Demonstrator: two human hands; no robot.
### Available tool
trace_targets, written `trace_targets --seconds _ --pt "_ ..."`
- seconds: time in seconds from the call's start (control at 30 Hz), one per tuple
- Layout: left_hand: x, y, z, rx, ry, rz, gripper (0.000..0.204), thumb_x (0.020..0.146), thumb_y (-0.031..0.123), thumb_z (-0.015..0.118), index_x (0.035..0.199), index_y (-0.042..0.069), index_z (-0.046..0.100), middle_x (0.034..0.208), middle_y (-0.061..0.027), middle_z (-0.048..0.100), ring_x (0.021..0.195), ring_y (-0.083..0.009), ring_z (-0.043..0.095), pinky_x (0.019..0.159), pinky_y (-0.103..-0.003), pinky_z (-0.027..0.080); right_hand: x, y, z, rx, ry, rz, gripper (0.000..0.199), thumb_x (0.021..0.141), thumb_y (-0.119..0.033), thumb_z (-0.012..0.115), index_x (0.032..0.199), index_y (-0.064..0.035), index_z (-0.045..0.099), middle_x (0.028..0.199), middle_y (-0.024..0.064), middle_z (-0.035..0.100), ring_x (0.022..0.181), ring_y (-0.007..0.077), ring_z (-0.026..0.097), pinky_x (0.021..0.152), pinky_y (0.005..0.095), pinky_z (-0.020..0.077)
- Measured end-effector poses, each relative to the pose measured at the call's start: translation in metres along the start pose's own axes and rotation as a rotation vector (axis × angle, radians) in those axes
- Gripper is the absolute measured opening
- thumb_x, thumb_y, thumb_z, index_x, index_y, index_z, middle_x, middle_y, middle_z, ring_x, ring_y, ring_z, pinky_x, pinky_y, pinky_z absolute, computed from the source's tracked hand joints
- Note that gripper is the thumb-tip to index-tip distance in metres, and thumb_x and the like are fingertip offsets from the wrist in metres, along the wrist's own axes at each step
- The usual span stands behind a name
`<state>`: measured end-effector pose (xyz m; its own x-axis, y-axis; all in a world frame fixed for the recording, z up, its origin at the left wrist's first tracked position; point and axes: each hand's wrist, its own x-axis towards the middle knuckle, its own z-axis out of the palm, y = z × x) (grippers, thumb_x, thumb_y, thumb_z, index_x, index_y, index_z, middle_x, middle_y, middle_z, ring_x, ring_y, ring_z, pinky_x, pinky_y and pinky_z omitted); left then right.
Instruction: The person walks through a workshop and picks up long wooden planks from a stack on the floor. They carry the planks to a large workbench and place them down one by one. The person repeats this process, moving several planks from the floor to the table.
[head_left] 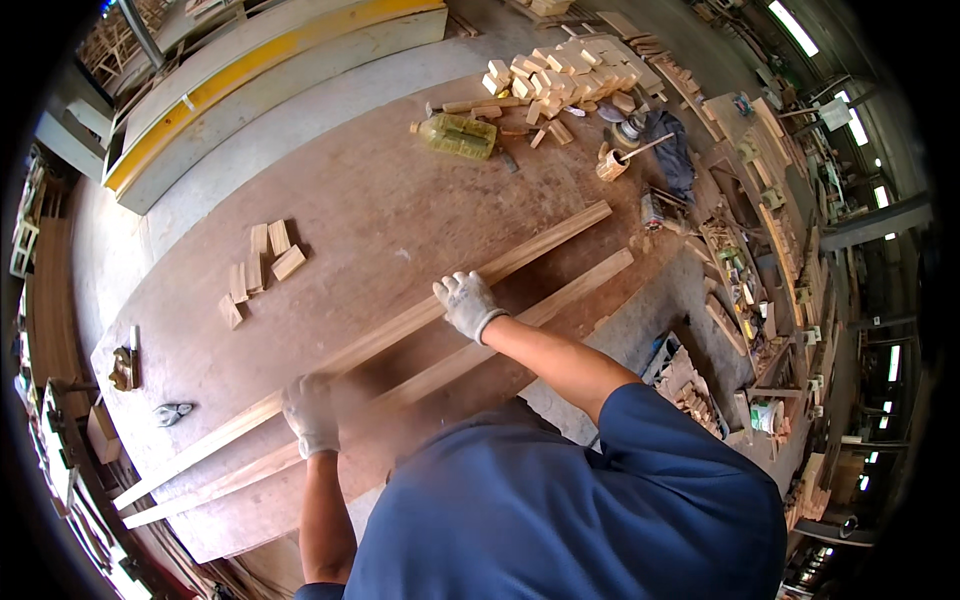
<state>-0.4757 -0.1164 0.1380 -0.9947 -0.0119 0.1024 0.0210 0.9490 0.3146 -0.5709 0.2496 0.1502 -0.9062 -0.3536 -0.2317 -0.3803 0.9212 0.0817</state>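
Observation:
Two long wooden strips lie slantwise across the brown tabletop, from lower left to upper right. On the far wooden strip (400,326), my right hand (466,306), in a whitish work glove, closes with its fingers bent over the far edge. Farther left, my gloved left hand (313,418) grips the same strip; haze blurs its fingers. Closer to my body is the near wooden strip (560,297), roughly parallel to the far one. It passes under my right forearm, and haze covers part of its middle.
Beyond the strips lie several small wood blocks (256,262), a yellowish plastic bottle (456,136) and a stack of blocks (570,75). A pot with a stick (611,163) stands near dark cloth (672,155). At left are a hand plane (125,367) and a grey object (173,413).

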Motion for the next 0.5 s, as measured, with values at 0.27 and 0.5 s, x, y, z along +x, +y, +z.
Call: trace_targets --seconds 0.27,0.5 --pt "0.016 -0.023 -0.003 0.138 -0.129 -0.049 0.060 0.076 0.015 0.081 0.131 0.009 0.058 0.131 -0.0148 0.061 0.126 -0.0343 0.052 0.113 -0.048 0.036 0.009 -0.004 0.010 -0.067 0.003 0.033 0.023 0.096 -0.022 0.051 0.116 -0.0144 0.061 0.107 0.0040 0.066 0.103 0.0205 0.061 0.085 0.0392 0.0453" --pt "-0.004 -0.035 0.009 0.166 -0.097 0.010 0.057 0.075 0.014 0.080 0.128 0.010 0.058 0.127 -0.0131 0.062 0.124 -0.0323 0.053 0.113 -0.051 0.034 -0.016 -0.005 0.027 -0.062 0.170 0.020 0.023 0.095 -0.021 0.051 0.114 -0.0138 0.061 0.105 0.0039 0.065 0.102 0.0210 0.060 0.085 0.0386 0.0455"
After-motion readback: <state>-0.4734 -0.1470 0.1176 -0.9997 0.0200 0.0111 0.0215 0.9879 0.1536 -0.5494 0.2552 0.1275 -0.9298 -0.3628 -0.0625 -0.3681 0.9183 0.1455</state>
